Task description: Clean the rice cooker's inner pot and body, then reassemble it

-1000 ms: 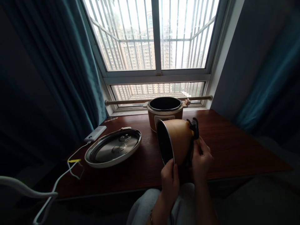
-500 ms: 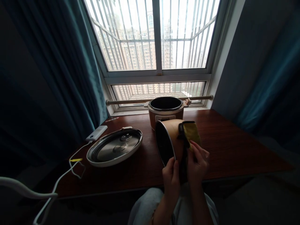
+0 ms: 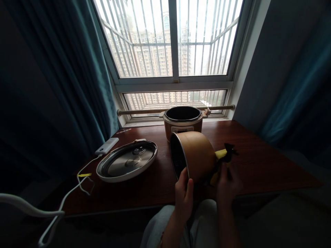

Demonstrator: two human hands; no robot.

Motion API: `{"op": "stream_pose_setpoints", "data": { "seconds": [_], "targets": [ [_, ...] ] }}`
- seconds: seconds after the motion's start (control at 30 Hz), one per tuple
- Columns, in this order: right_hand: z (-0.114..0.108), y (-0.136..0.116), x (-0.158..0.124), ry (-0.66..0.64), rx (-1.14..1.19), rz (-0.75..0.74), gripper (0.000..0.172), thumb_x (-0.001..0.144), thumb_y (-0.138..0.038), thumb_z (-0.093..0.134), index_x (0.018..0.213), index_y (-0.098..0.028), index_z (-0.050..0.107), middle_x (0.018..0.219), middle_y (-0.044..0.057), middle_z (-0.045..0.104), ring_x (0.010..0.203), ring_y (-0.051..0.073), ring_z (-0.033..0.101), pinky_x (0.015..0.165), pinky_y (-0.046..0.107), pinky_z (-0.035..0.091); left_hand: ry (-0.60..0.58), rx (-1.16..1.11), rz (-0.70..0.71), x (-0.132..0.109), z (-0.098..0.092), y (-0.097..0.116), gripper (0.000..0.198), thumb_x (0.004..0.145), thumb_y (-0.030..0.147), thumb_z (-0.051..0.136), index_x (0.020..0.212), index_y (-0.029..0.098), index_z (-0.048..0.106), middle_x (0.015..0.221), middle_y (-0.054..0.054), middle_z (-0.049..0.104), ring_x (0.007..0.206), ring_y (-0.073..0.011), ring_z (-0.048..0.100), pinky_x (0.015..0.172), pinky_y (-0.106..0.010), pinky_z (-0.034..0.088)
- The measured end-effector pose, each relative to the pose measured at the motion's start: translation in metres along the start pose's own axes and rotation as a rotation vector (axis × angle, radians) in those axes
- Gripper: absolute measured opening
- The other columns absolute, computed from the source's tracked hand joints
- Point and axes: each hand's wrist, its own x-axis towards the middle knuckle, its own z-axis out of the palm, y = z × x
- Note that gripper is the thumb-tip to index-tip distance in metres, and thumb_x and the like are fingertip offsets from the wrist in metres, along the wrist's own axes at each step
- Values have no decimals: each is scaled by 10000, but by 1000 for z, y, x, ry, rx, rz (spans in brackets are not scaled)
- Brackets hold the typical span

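My left hand (image 3: 184,193) pinches the rim of a gold inner pot (image 3: 199,155), its fingers closed over the edge. The pot lies tilted on its side with its dark mouth facing left. My right hand (image 3: 228,181), blurred by motion, is closed on a yellow and black cloth (image 3: 221,154) at the pot's base end. Behind the pot stands a brown and white electric cooker (image 3: 169,129) with its top open. To the left a round lid (image 3: 126,162) rests with its steel inner side facing up.
A white power bank (image 3: 106,146) lies at the table's left, joined to a white cable (image 3: 67,196) with a yellow tag (image 3: 84,175). The window with bars and a rail (image 3: 144,112) runs along the back. Blue curtains (image 3: 85,69) hang at the left.
My right hand and the cloth have moved right and down from the pot's side to its base end. The pot has turned slightly in my left hand's grip.
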Motion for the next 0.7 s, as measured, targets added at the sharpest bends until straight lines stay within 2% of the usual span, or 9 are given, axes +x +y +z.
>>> {"op": "stream_pose_setpoints", "data": {
  "seconds": [0.1, 0.2, 0.3, 0.4, 0.5, 0.63, 0.7],
  "targets": [
    [1, -9, -11, -88, 19, -223, 207, 808, -308, 562, 945, -185, 656, 965, 83, 622, 900, 205, 573, 786, 355, 463, -48, 115, 79, -8, -5, -14, 381, 871, 385, 430, 1129, 145, 575, 1086, -123, 624, 992, -235, 575, 836, -318, 448],
    [10, -13, -29, -240, -22, -458, 190, 783, -240, 588, 957, -229, 666, 958, 65, 613, 918, 202, 563, 796, 367, 468, -65, 162, 84, -11, -6, -19, 344, 899, 351, 371, 1038, 149, 612, 914, -99, 656, 852, -205, 603, 741, -286, 466],
    [22, -13, -43, -282, -146, -527, 155, 786, -264, 578, 892, -240, 689, 915, 64, 617, 892, 207, 567, 776, 368, 475, -22, 161, 64, -10, -3, -18, 340, 912, 347, 338, 897, 150, 614, 752, -58, 633, 667, -157, 573, 629, -245, 451],
    [25, -9, -38, -123, -214, -400, 208, 806, -329, 555, 897, -197, 688, 938, 98, 620, 923, 231, 565, 803, 382, 460, 7, 180, 63, -10, -1, -18, 339, 910, 363, 342, 807, 152, 586, 693, -35, 599, 608, -133, 532, 585, -223, 419],
    [20, -1, -19, 10, -195, -166, 325, 811, -405, 539, 945, -141, 672, 958, 136, 624, 927, 244, 565, 820, 374, 435, 42, 206, 60, -9, 0, -19, 339, 899, 392, 368, 746, 156, 558, 646, -12, 558, 590, -122, 503, 570, -214, 392],
    [10, 19, 3, -50, -115, 184, 434, 770, -501, 543, 917, -115, 676, 897, 127, 656, 826, 235, 585, 745, 337, 432, 83, 175, 8, -3, 1, -13, 367, 890, 429, 378, 655, 167, 480, 581, 24, 455, 540, -99, 417, 523, -206, 331],
    [9, 27, 6, -106, -51, 297, 474, 750, -527, 547, 929, -107, 675, 898, 120, 668, 820, 232, 589, 741, 329, 429, 93, 133, -31, 2, 1, -7, 383, 888, 447, 374, 624, 174, 426, 566, 37, 401, 525, -91, 367, 504, -206, 297]
  ]
}}
